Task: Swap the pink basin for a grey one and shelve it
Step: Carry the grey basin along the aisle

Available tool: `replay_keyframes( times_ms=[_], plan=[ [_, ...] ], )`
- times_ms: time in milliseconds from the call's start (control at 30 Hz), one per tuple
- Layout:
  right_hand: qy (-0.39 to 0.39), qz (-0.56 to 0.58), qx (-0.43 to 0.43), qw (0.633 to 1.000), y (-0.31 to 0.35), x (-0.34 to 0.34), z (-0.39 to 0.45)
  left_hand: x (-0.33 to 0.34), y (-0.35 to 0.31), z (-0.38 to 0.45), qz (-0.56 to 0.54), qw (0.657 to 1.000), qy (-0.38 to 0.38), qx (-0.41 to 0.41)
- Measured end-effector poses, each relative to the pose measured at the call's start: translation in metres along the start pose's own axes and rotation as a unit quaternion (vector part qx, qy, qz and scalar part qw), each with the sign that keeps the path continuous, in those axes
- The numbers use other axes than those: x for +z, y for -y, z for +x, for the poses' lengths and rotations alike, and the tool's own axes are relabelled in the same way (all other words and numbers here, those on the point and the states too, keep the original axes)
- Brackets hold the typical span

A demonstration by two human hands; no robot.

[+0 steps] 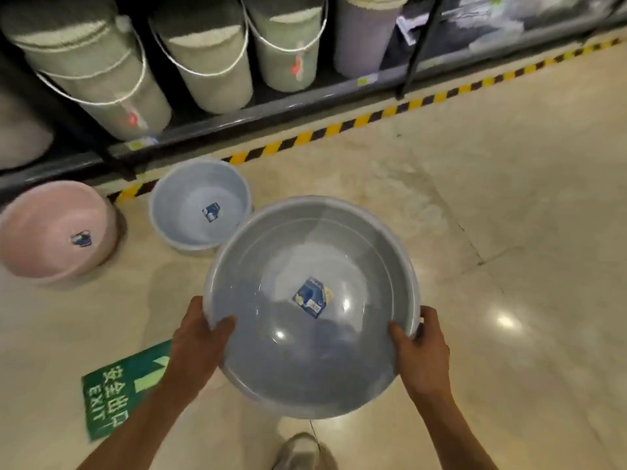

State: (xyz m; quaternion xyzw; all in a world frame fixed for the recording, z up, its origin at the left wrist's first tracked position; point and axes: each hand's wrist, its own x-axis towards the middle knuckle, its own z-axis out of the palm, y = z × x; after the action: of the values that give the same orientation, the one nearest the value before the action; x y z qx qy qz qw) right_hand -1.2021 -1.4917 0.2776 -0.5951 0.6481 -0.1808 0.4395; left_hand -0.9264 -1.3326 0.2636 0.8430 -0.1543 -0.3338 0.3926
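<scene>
I hold a large grey basin (271,266) with a blue label inside it, above the floor in front of me. My left hand (200,337) grips its near-left rim, thumb inside the bowl. My right hand (420,347) grips the near-right rim the same way. A pink basin (51,225) stands on the floor at the far left, tilted against the shelf base. A smaller pale blue-grey basin (190,195) sits upright on the floor between the pink one and the one I hold.
A low dark shelf (258,110) runs along the top, carrying several pale green buckets (210,62) with white handles. Yellow-black hazard tape (339,127) marks the floor along its edge. A green exit sign (112,391) is stuck on the tiled floor. My shoe (298,452) shows at the bottom.
</scene>
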Motion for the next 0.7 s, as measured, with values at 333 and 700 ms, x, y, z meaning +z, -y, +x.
replay_keyframes(
  times_ms=[333, 700],
  plan=[
    [0.091, -0.045, -0.059, 0.993, 0.105, 0.107, 0.092, -0.061, 0.007, 0.081, -0.023, 0.991, -0.108, -0.08],
    [0.179, -0.092, -0.11, 0.973, 0.197, 0.226, 0.206, -0.091, -0.003, 0.195, -0.063, 0.971, -0.174, -0.151]
  ],
)
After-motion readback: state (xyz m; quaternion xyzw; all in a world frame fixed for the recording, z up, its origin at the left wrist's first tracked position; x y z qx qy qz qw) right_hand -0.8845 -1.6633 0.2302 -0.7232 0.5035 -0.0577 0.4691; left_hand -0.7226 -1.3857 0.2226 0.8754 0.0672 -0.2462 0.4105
